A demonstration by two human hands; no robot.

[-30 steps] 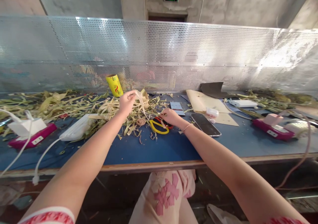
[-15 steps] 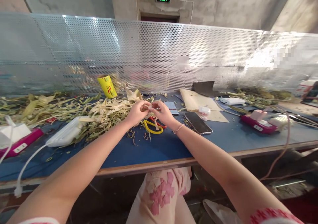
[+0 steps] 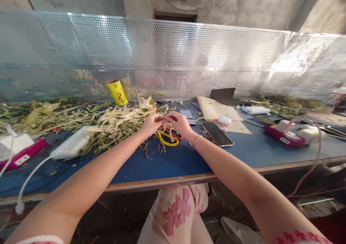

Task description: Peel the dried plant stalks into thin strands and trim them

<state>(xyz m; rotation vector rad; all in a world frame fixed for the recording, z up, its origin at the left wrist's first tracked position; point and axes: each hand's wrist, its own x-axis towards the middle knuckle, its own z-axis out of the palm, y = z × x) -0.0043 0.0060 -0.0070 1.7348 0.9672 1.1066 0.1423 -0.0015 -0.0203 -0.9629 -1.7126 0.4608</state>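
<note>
My left hand (image 3: 151,125) and my right hand (image 3: 180,124) meet fingertip to fingertip above the table. Both are closed in a pinch around something small and pale, mostly hidden by the fingers; it may be a bit of dried leaf. Just below them lie scissors with yellow and red handles (image 3: 169,143), their blades out of sight. Against my left hand's side spreads a heap of dried leaves and husks (image 3: 119,119). A black phone (image 3: 217,134) rests to the right of my right hand, and a blue-white card or packet (image 3: 187,116) lies behind it.
Left on the blue table (image 3: 162,168) are a white power adapter (image 3: 71,143) and a magenta power strip (image 3: 25,154). A yellow cup (image 3: 117,92) leans near the perforated metal screen (image 3: 167,60). Rightward are beige paper (image 3: 216,109), an earbud case (image 3: 224,120) and another magenta strip (image 3: 283,137).
The fingertips have shifted slightly and stay pinched together, with both wrists turned a little. The whole view has moved slightly; objects on the table lie as before.
</note>
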